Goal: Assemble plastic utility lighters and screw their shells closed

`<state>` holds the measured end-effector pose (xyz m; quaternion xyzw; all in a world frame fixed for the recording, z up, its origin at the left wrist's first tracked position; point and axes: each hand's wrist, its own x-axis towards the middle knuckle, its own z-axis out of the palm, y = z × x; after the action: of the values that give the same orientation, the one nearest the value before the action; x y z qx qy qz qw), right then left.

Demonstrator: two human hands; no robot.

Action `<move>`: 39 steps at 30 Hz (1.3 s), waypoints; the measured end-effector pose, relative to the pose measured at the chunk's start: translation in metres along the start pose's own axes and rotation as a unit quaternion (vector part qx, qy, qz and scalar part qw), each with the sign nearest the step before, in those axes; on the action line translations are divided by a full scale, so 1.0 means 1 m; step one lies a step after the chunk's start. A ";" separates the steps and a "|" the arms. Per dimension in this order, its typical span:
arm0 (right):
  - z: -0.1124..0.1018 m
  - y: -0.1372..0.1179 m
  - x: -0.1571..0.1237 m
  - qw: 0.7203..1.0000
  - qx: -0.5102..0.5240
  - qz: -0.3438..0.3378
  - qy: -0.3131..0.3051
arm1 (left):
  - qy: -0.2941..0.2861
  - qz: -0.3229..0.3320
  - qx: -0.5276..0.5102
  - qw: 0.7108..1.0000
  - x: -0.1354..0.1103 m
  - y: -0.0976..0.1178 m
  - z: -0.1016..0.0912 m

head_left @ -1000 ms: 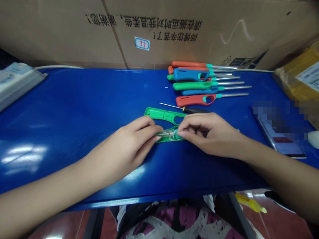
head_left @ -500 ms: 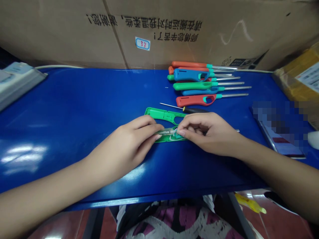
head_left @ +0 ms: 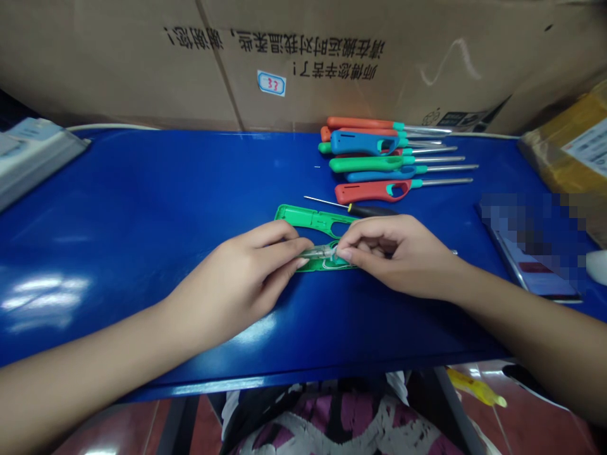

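Note:
On the blue table (head_left: 142, 208) lies an opened green lighter half-shell (head_left: 327, 263) with small clear and metal inner parts. My left hand (head_left: 246, 278) pinches those parts from the left, fingers closed. From the right, my right hand (head_left: 393, 253) pinches the same spot, its fingers curled over the shell. Just behind my hands lies the other green half-shell (head_left: 310, 218), empty side up. A thin black-handled screwdriver (head_left: 355, 207) rests beside it.
A pile of several long-nosed lighters (head_left: 379, 158) in red, blue and green lies at the back. Cardboard boxes (head_left: 303, 57) wall off the far edge. A phone (head_left: 531, 253) lies at the right, a grey flat box (head_left: 33, 158) at the left.

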<state>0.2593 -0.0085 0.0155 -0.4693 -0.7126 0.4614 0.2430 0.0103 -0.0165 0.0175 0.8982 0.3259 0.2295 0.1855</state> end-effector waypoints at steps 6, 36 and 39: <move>-0.001 -0.001 -0.001 1.000 0.011 0.015 -0.002 | 0.000 0.001 0.003 1.000 0.000 0.000 0.000; 0.002 0.005 0.004 0.992 0.112 0.059 0.022 | 0.038 -0.046 -0.049 0.997 0.001 -0.004 0.005; 0.002 0.006 0.004 0.993 0.103 0.062 0.010 | 0.033 -0.042 -0.045 0.998 0.001 -0.004 0.005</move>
<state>0.2586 -0.0054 0.0089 -0.4898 -0.6285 0.5419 0.2674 0.0113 -0.0135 0.0120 0.8663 0.3589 0.2652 0.2245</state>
